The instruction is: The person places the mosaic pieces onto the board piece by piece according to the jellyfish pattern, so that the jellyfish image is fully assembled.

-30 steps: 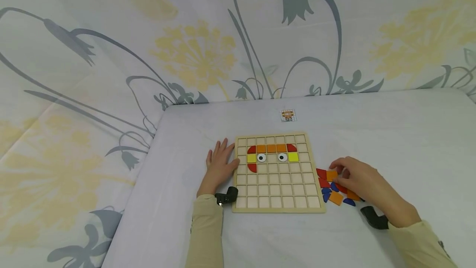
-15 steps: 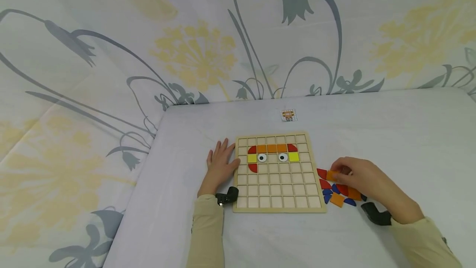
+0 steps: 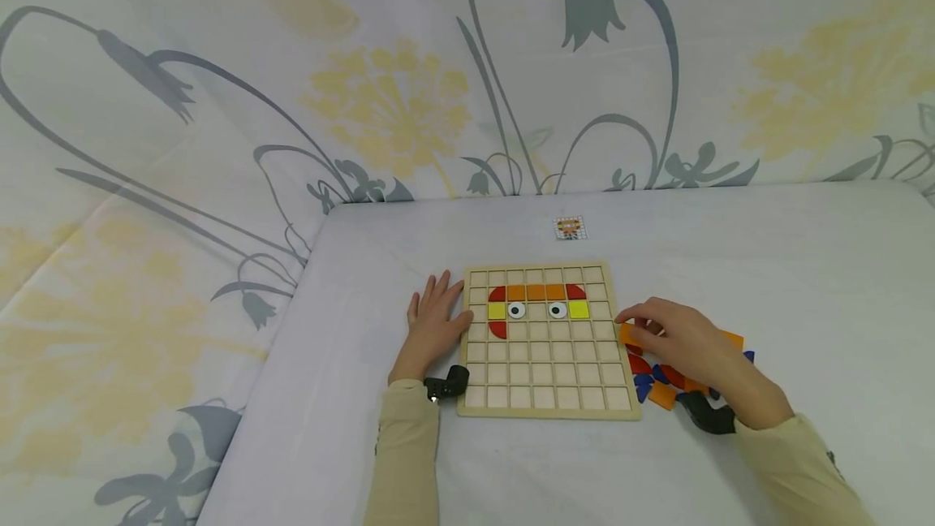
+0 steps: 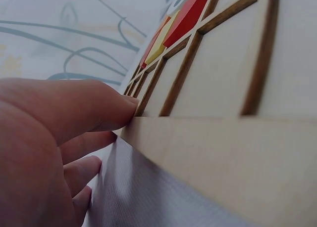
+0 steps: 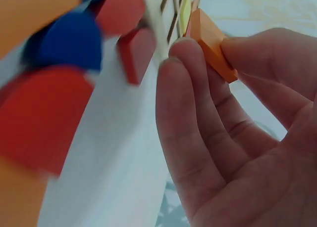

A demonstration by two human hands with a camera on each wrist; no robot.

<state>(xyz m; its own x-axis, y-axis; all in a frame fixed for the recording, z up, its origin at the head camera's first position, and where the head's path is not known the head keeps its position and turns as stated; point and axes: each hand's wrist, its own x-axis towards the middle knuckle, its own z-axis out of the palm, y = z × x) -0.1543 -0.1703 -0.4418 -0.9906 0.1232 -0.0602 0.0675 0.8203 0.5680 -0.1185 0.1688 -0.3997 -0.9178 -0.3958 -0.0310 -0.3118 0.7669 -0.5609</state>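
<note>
An orange square tile [image 5: 213,44] is pinched between the thumb and fingers of my right hand [image 3: 679,339], raised over the loose pieces by the right edge of the wooden grid board [image 3: 548,413]. My left hand [image 3: 431,327] lies spread at the board's left side, its thumb touching the frame. Set into the upper cells are orange squares [image 3: 536,292], red quarter-round pieces [image 3: 575,291], yellow squares [image 3: 579,309] and two round eye pieces [image 3: 557,310]. In the left wrist view, the thumb [image 4: 111,108] presses on the board's edge.
Loose red [image 3: 639,364], blue [image 3: 643,390] and orange pieces [image 3: 661,396] lie right of the board, partly hidden by my right hand. A small picture card [image 3: 570,228] lies behind the board. A floral cloth [image 3: 394,104] rises at the back.
My right hand has picked up the orange square from the loose pieces and moved left, close to the board's right edge. My left hand has stayed in place.
</note>
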